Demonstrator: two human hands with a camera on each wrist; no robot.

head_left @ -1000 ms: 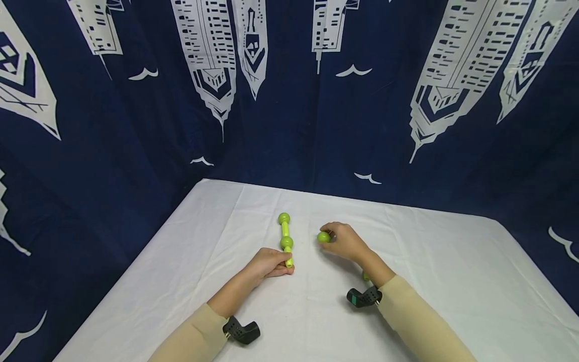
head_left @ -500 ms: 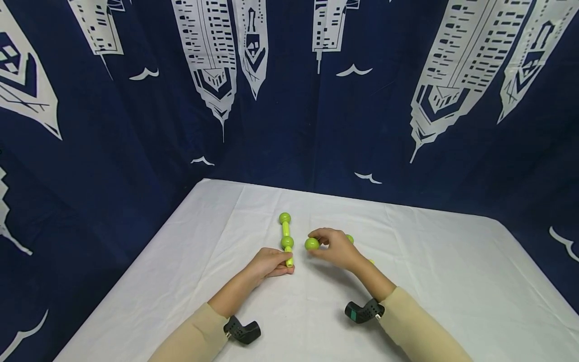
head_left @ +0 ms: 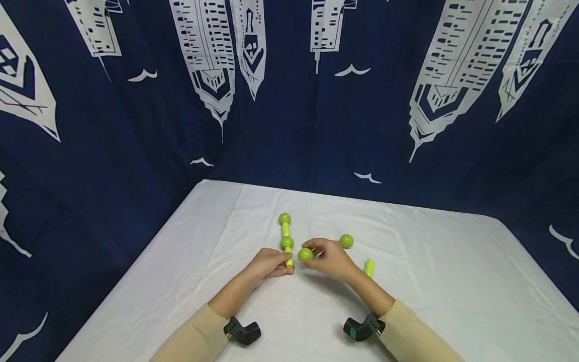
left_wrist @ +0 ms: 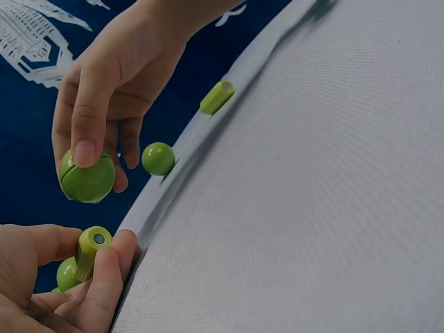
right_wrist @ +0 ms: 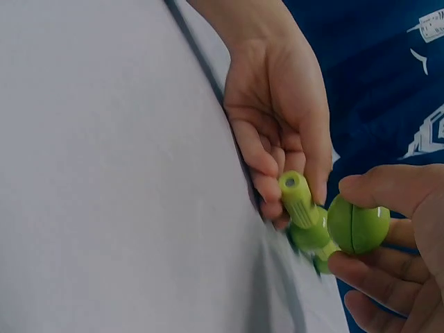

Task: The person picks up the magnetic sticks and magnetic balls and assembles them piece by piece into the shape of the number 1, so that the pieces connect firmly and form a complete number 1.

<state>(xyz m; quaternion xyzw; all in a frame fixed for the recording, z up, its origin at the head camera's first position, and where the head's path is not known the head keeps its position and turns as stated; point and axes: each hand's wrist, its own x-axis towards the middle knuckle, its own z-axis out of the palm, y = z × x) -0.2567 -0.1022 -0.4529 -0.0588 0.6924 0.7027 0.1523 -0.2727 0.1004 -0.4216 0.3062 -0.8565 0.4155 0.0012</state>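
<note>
My left hand (head_left: pixel 268 263) pinches the near yellow-green rod (head_left: pixel 288 260) of a chain lying lengthwise on the white table. Beyond that rod the chain has a green ball (head_left: pixel 287 242), a second rod (head_left: pixel 285 230) and an end ball (head_left: pixel 284 218). A small grey disc shows in the rod's free end (left_wrist: pixel 99 238) in the left wrist view. Between thumb and fingers, my right hand (head_left: pixel 333 260) holds another green ball (head_left: pixel 305 254) with a seam line. That ball is just right of the chain's near rod, apart from it.
A loose green ball (head_left: pixel 347 241) lies beyond my right hand. One loose yellow-green rod (head_left: pixel 369 268) is beside the right wrist, partly hidden by the arm. The white cloth-covered table (head_left: pixel 429 271) ends at a dark blue printed curtain (head_left: pixel 289 125).
My right hand has carried its ball left and nearer to me, towards the chain's near end. This uncovers the loose ball and rod. The left hand stays still.
</note>
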